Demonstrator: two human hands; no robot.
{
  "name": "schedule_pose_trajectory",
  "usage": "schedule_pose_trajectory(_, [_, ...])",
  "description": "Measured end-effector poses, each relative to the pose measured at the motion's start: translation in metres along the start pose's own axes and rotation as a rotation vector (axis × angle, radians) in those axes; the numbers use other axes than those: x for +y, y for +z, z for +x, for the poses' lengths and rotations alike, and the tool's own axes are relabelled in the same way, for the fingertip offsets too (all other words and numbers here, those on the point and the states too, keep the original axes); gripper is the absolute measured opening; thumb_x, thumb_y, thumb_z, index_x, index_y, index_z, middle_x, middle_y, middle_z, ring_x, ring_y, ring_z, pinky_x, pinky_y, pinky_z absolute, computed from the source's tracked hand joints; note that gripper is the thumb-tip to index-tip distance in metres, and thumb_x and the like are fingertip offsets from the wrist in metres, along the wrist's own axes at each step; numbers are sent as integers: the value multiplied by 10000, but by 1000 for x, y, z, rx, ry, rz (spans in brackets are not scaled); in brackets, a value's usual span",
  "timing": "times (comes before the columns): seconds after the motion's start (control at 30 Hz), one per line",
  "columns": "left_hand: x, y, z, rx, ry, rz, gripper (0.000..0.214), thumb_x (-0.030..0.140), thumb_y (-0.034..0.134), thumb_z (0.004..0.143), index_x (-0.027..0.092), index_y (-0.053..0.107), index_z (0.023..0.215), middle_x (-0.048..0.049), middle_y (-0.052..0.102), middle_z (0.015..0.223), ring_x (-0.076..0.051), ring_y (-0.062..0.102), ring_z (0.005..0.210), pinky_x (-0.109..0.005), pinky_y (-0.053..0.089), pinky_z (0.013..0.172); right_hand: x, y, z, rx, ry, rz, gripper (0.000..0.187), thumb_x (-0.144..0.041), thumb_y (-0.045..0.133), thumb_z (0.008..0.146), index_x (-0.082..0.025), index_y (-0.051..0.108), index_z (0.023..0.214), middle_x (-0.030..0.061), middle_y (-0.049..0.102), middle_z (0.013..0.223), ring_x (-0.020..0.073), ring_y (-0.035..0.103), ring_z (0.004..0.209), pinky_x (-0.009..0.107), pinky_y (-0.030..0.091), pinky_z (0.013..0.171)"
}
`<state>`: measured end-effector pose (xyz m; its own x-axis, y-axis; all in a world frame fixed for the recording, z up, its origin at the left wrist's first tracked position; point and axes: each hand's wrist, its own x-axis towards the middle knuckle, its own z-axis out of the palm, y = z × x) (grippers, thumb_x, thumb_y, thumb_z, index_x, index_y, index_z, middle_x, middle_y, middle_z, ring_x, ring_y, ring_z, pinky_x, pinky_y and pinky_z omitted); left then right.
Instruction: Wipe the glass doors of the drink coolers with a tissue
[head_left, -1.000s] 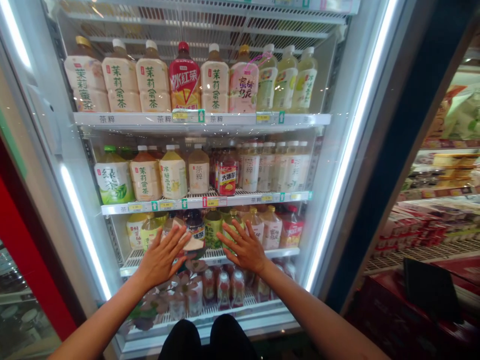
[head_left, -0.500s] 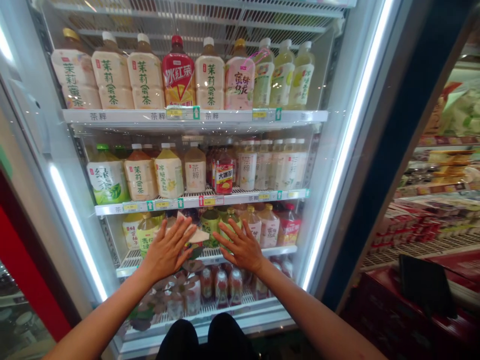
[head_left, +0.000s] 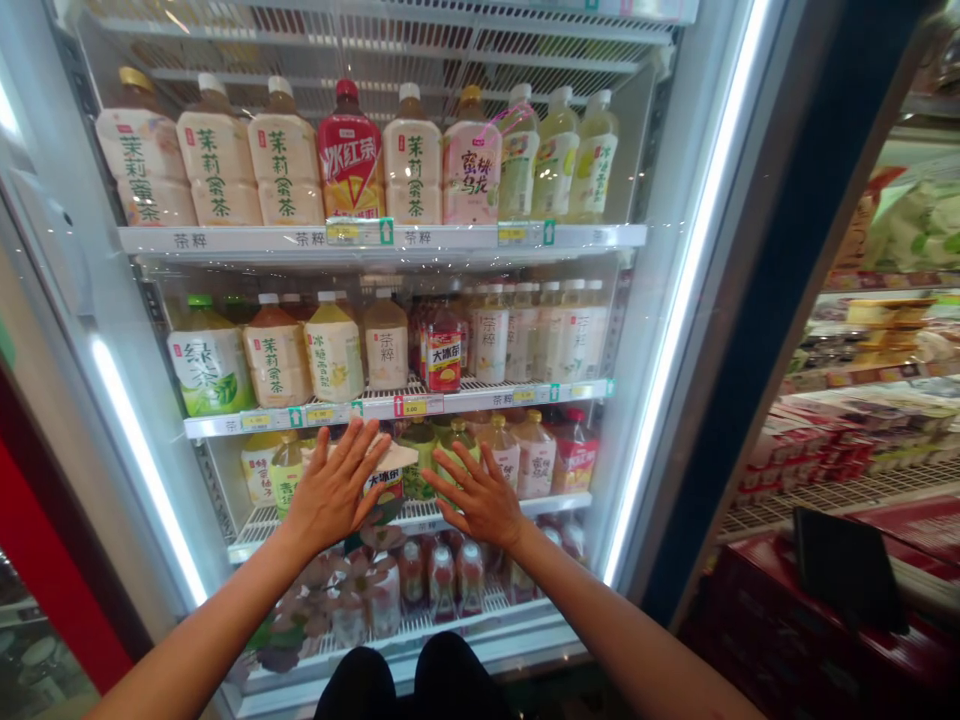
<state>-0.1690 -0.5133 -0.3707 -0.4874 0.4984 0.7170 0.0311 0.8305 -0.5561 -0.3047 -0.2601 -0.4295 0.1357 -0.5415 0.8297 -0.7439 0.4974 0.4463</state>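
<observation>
Both my hands are stretched out against the front of a lit drinks fridge [head_left: 660,330], at the level of its third shelf [head_left: 562,500]. My left hand [head_left: 330,495] lies flat with its fingers spread, fingertips just below the second shelf's price strip [head_left: 420,405]. A pale flat piece [head_left: 397,458] shows at its fingertips; I cannot tell what it is. My right hand [head_left: 480,500] is spread flat beside it, in front of green and pale tea bottles [head_left: 510,460]. A dark bottle with a red label [head_left: 384,485] shows between the hands.
Rows of tea bottles [head_left: 285,170] fill the upper shelves; small bottles [head_left: 442,575] stand on the lowest one. My dark knees [head_left: 420,680] are at the bottom. A dark door post [head_left: 765,330] stands right, with store shelves of packets [head_left: 862,440] and a black flat object [head_left: 847,565] beyond.
My left hand has slid upward toward the second shelf's edge, the pale piece moving with it. My right hand has stayed roughly in place. The view has shifted slightly.
</observation>
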Motion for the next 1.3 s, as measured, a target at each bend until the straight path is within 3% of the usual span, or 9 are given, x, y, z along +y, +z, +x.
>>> schedule_pose_trajectory(0.23, [30, 17, -56, -61, 215, -37, 732, 477, 554, 953, 222, 322, 1599, -20, 376, 1646, -199, 78, 1612, -455, 11, 1336, 0, 0, 0, -8, -5, -10, 643, -359, 658, 935, -322, 462, 1547, -4, 497, 1589, 246, 185, 1601, 549, 38, 1325])
schedule_pose_trajectory(0.47, [-3, -3, -3, 10, -13, -6, 797, 484, 516, 978, 176, 186, 1635, -98, 287, 1677, -258, 76, 1611, -547, -7, 1318, 0, -2, 1, 5, 1, -7, 576, -361, 630, 960, -318, 501, 1520, -17, 501, 1584, 240, 173, 1604, 540, 40, 1328])
schedule_pose_trajectory(0.7, [27, 13, -50, -46, 206, -40, 700, 487, 531, 969, 208, 353, 1586, -13, 326, 1664, -203, 75, 1613, -458, 14, 1329, -2, -2, 2, -3, 6, -12, 559, -359, 612, 967, -319, 507, 1514, -15, 512, 1575, 230, 183, 1601, 528, 38, 1330])
schedule_pose_trajectory(0.77, [20, 9, -45, -49, 210, -43, 678, 479, 514, 980, 219, 353, 1585, -3, 320, 1666, -191, 74, 1612, -458, 4, 1329, -3, -2, 1, 0, 18, -3, 553, -356, 613, 967, -307, 516, 1509, -10, 512, 1576, 233, 165, 1605, 524, 33, 1331])
schedule_pose_trajectory(0.93, [-15, -6, -3, 20, 23, 7, 791, 471, 524, 979, 182, 188, 1634, -89, 279, 1684, -248, 68, 1612, -535, -15, 1318, -6, -1, -1, 25, 32, 25, 542, -343, 633, 960, -284, 542, 1490, 1, 513, 1576, 245, 130, 1611, 534, 24, 1328])
schedule_pose_trajectory(1.0, [-14, -4, -5, 30, 20, 10, 810, 474, 532, 973, 169, 178, 1635, -101, 294, 1677, -257, 67, 1612, -541, -10, 1317, -6, 0, -1, 30, 28, 34, 538, -338, 634, 959, -277, 545, 1487, 5, 511, 1578, 248, 134, 1611, 539, 26, 1326])
schedule_pose_trajectory(1.17, [14, 10, -48, -34, 191, -39, 745, 484, 545, 962, 208, 293, 1607, -27, 390, 1636, -209, 83, 1612, -477, 3, 1328, -7, 2, -4, 25, 29, 33, 553, -332, 636, 953, -276, 536, 1495, 11, 500, 1587, 245, 123, 1612, 530, 18, 1324])
schedule_pose_trajectory(1.23, [11, 8, -46, -38, 198, -41, 708, 477, 528, 974, 225, 316, 1600, -14, 395, 1635, -195, 87, 1611, -468, -1, 1329, -7, -2, -4, 23, 32, 38, 575, -326, 639, 949, -275, 518, 1509, 16, 498, 1589, 245, 137, 1610, 532, 25, 1323])
schedule_pose_trajectory(1.3, [-5, -2, -23, -14, 144, -27, 710, 474, 511, 985, 206, 296, 1607, -43, 361, 1654, -211, 93, 1611, -489, -5, 1326, -4, -10, 4, 19, 15, 50, 592, -317, 621, 958, -276, 485, 1532, 20, 488, 1596, 247, 172, 1603, 544, 37, 1322])
